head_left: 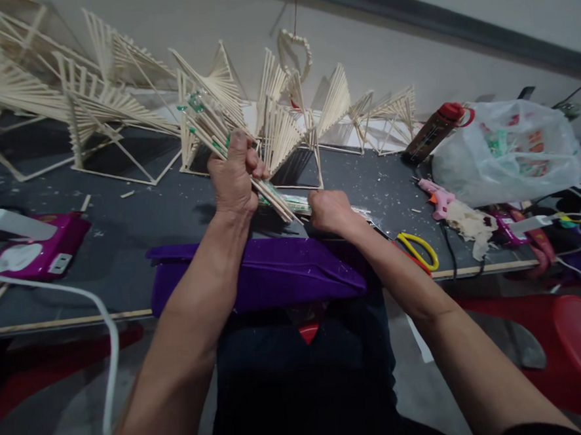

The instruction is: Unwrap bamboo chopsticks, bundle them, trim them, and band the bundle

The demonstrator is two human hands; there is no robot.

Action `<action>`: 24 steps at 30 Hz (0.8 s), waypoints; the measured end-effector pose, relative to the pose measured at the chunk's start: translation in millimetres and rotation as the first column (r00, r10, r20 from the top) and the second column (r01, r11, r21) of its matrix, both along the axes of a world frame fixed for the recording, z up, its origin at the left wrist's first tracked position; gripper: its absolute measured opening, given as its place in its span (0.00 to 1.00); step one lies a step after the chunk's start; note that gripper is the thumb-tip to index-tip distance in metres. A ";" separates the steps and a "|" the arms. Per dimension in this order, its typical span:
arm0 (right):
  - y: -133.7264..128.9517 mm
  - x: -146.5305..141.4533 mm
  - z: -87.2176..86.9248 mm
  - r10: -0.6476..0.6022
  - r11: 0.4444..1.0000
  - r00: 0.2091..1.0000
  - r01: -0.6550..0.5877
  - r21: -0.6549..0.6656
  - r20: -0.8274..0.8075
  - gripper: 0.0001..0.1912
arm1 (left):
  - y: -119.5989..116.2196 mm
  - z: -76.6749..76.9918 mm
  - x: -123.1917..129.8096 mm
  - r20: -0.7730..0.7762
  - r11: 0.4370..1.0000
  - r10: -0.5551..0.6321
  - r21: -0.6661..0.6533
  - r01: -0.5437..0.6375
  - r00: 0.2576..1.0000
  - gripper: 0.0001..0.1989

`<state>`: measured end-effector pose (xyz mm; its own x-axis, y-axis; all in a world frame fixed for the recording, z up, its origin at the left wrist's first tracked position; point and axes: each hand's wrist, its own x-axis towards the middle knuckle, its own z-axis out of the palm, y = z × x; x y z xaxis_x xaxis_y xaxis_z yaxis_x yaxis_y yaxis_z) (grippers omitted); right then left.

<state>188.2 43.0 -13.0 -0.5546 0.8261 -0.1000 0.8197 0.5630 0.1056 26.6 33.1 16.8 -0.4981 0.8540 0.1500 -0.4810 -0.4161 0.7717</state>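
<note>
My left hand is closed around a slanting bundle of thin wooden sticks, which look like chopsticks. Clear plastic with green marks clings to their upper ends. Low over the table, my right hand is closed at a clear plastic wrapper with green print; its fingertips are hidden, so I cannot tell how firmly it grips. Below both hands lies a folded purple cloth at the table's front edge. Scissors with yellow and red handles rest beside my right forearm.
Fan-shaped stick structures line the back of the dark table. To the right are a brown bottle with a red cap, a white plastic bag and a pink glue gun. A magenta power box with a white cable sits left.
</note>
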 end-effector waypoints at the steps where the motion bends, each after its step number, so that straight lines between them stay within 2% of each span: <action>1: 0.3 0.9 -0.7 -0.013 1.000 1.000 0.013 -0.001 -0.005 0.18 | -0.6 1.5 -1.7 0.001 1.000 0.005 0.012 -0.005 1.000 0.18; 6: 8.7 28.2 6.1 -0.134 0.990 0.987 0.130 -0.051 -0.085 0.15 | -9.1 14.9 -15.3 0.006 0.997 -0.033 0.068 0.032 0.999 0.17; 8: 11.7 47.5 15.5 -0.181 0.983 0.953 0.175 -0.046 -0.244 0.12 | -12.7 20.2 -19.9 0.004 0.995 -0.030 0.100 0.030 1.000 0.17; 9: 12.4 55.7 20.9 -0.196 0.980 0.908 0.196 -0.037 -0.371 0.11 | -13.8 22.0 -20.5 -0.001 0.992 -0.018 0.121 0.018 1.000 0.17; 10: 12.6 61.4 26.1 -0.194 0.978 0.833 0.208 -0.032 -0.519 0.09 | -14.3 23.1 -19.8 -0.009 0.989 -0.001 0.145 0.003 1.000 0.17; 11: 12.1 63.5 30.7 -0.175 0.978 0.722 0.207 -0.032 -0.670 0.07 | -14.3 23.5 -17.5 -0.024 0.986 0.014 0.165 -0.010 1.000 0.17; 13: 9.8 55.2 36.2 -0.106 0.987 0.420 0.154 -0.044 -0.901 0.05 | -12.8 22.0 -9.3 -0.073 0.982 0.039 0.186 -0.025 0.997 0.17; 15: 6.9 32.6 34.9 -0.057 0.997 0.125 0.053 -0.050 -0.990 0.05 | -10.4 18.0 0.7 -0.138 0.980 0.061 0.197 -0.033 0.989 0.17; 16: 5.8 18.3 31.7 -0.052 0.999 0.020 -0.002 -0.052 -0.998 0.06 | -9.0 15.1 5.1 -0.179 0.980 0.072 0.198 -0.036 0.981 0.17; 17: 5.0 3.9 27.0 -0.059 0.997 -0.050 -0.052 -0.057 -0.997 0.07 | -7.6 11.4 8.9 -0.220 0.979 0.091 0.200 -0.047 0.971 0.16; 18: 4.8 -9.4 21.2 -0.074 0.993 -0.087 -0.096 -0.065 -0.993 0.08 | -6.3 7.1 11.7 -0.265 0.978 0.115 0.197 -0.063 0.957 0.16; 20: 6.0 -29.0 8.2 -0.109 0.985 -0.101 -0.146 -0.093 -0.989 0.10 | -4.1 -3.4 15.1 -0.352 0.982 0.149 0.163 -0.097 0.924 0.14; 22: 8.5 -36.8 -3.0 -0.144 0.982 -0.072 -0.130 -0.134 -0.987 0.13 | -2.4 -14.9 16.8 -0.402 0.991 0.126 0.096 -0.095 0.907 0.14; 24: 10.7 -35.6 -9.2 -0.175 0.982 -0.005 -0.077 -0.174 -0.985 0.17 | -1.1 -25.8 18.0 -0.417 0.999 0.050 0.031 -0.041 0.908 0.15</action>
<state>152.6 53.8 -22.3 -0.1609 0.9004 0.4041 0.0581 0.4174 -0.9069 44.5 32.0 -9.0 -0.4248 0.8262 0.3701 -0.0972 -0.4480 0.8887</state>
